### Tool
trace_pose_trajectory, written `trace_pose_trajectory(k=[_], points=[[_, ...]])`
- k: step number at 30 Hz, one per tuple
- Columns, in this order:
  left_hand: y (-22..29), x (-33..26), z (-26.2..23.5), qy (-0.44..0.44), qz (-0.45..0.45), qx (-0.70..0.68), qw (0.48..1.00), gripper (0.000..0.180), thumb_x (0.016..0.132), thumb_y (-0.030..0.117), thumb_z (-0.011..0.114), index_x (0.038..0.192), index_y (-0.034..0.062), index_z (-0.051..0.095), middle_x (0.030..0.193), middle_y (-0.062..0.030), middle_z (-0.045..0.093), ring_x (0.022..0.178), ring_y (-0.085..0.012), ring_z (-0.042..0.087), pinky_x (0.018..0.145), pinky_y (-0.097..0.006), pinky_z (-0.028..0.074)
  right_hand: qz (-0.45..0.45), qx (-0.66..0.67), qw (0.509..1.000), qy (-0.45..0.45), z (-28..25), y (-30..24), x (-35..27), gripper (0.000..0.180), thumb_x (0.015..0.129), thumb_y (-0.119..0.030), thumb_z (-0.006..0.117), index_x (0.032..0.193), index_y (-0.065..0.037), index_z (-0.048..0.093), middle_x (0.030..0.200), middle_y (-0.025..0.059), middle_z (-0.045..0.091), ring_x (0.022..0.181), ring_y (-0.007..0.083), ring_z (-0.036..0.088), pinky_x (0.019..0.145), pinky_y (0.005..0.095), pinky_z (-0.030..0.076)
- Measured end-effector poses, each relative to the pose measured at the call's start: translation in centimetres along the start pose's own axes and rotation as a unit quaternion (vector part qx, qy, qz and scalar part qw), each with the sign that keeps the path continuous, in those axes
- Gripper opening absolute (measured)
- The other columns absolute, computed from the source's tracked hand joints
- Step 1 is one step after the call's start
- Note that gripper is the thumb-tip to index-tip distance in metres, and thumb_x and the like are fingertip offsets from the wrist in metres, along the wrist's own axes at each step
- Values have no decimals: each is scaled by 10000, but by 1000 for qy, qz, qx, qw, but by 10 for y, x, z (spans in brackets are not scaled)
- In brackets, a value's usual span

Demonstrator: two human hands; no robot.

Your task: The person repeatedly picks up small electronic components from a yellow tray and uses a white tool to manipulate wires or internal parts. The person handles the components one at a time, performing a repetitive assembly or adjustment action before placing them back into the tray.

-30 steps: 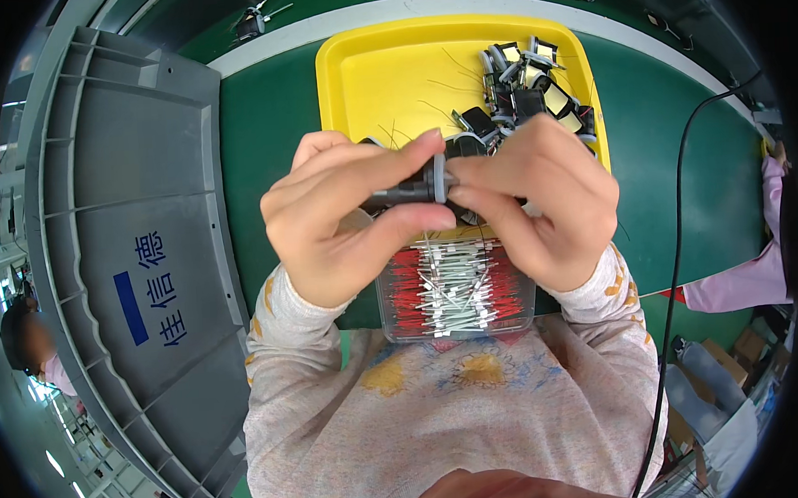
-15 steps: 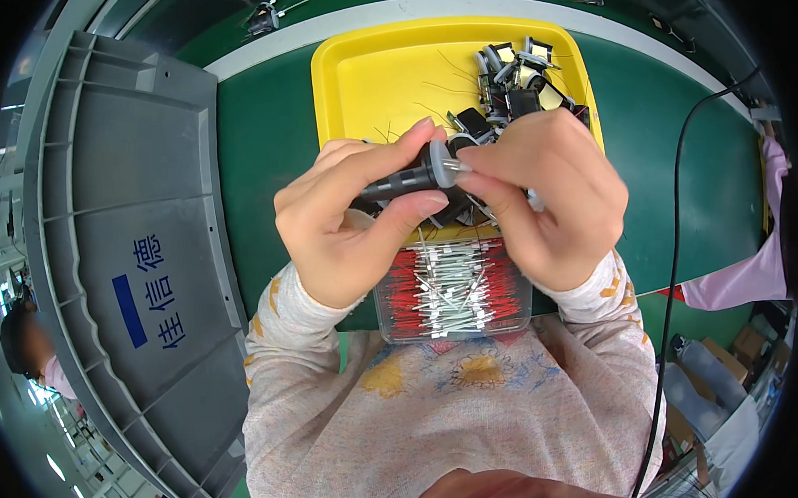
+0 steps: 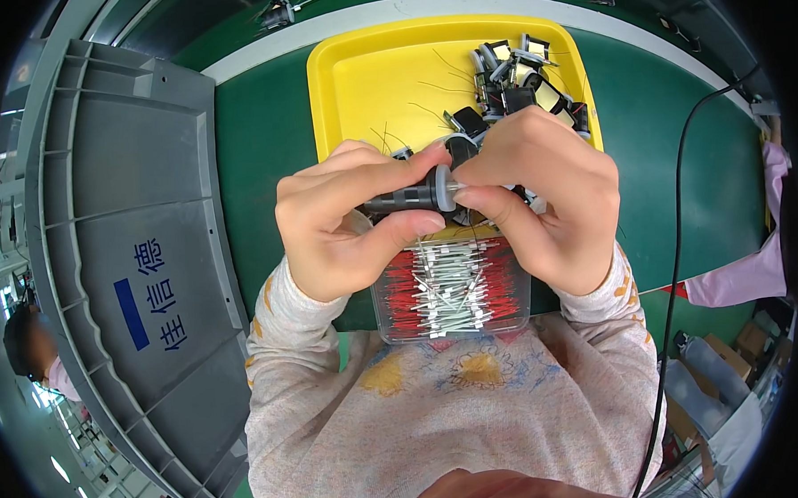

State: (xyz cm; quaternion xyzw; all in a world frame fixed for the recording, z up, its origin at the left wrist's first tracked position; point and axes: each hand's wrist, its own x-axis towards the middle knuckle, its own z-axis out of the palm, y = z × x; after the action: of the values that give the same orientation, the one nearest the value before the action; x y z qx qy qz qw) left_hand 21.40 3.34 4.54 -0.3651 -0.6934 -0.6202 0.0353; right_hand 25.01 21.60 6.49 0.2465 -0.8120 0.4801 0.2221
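Observation:
My left hand (image 3: 327,221) is closed around a black cylindrical part (image 3: 406,199) with a pale grey disc (image 3: 445,189) at its right end. The part lies roughly level, its disc facing my right hand. Thumb and index finger of my right hand (image 3: 553,198) pinch a small thin silvery piece (image 3: 456,186) at the middle of that disc; my fingertips partly hide it. Below the hands, a clear plastic box (image 3: 383,328) holds many thin red-and-white leads (image 3: 450,291). Behind them, a yellow tray (image 3: 356,91) carries a heap of black parts with discs and fine wires (image 3: 522,98).
A large grey crate (image 3: 142,180) stands on its side at the left. The green tabletop (image 3: 654,175) spreads to the right, where a black cable (image 3: 678,183) hangs down. A pink sleeve (image 3: 743,274) is at the far right, and another person (image 3: 31,341) at the left edge.
The black part has turned slightly toward level. My right fingertips have come closer to the disc, and less of the small silvery piece shows between them.

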Motion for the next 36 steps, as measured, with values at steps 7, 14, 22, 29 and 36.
trace_pose_trajectory(k=[7,14,22,29,36], points=[[-3,0,6,32,-86,-89,992,368,636,-5,712,983,-61,604,914,-144,643,724,-165,602,697,-257,478,54,20,998,-24,-3,7,2,132,645,14,654,773,12,624,739,92,602,673,181,569,616,267,454],[-13,7,8,89,-234,-397,883,317,786,20,577,1085,-37,485,1061,-146,561,972,-170,544,853,-300,442,184,216,957,60,-13,24,19,340,884,-258,483,1005,46,574,970,118,600,909,149,563,746,263,480],[-13,3,13,106,-244,-423,866,310,742,-49,607,1027,-14,489,1048,-116,559,988,-159,535,878,-282,425,187,230,955,24,20,15,25,65,778,12,605,817,35,559,813,51,552,808,122,565,725,228,466],[-13,-2,18,138,-204,-401,882,325,723,-70,625,1017,-23,494,1033,-124,566,983,-169,545,869,-281,440,167,188,964,86,30,19,23,107,727,-81,671,748,11,620,710,58,600,645,117,587,607,231,494],[-22,3,15,135,-204,-396,885,297,751,-41,607,1028,-22,500,1040,-124,569,971,-166,550,848,-286,446,168,176,966,90,30,25,19,145,736,-83,660,847,-1,618,827,80,599,748,122,584,628,238,494]])
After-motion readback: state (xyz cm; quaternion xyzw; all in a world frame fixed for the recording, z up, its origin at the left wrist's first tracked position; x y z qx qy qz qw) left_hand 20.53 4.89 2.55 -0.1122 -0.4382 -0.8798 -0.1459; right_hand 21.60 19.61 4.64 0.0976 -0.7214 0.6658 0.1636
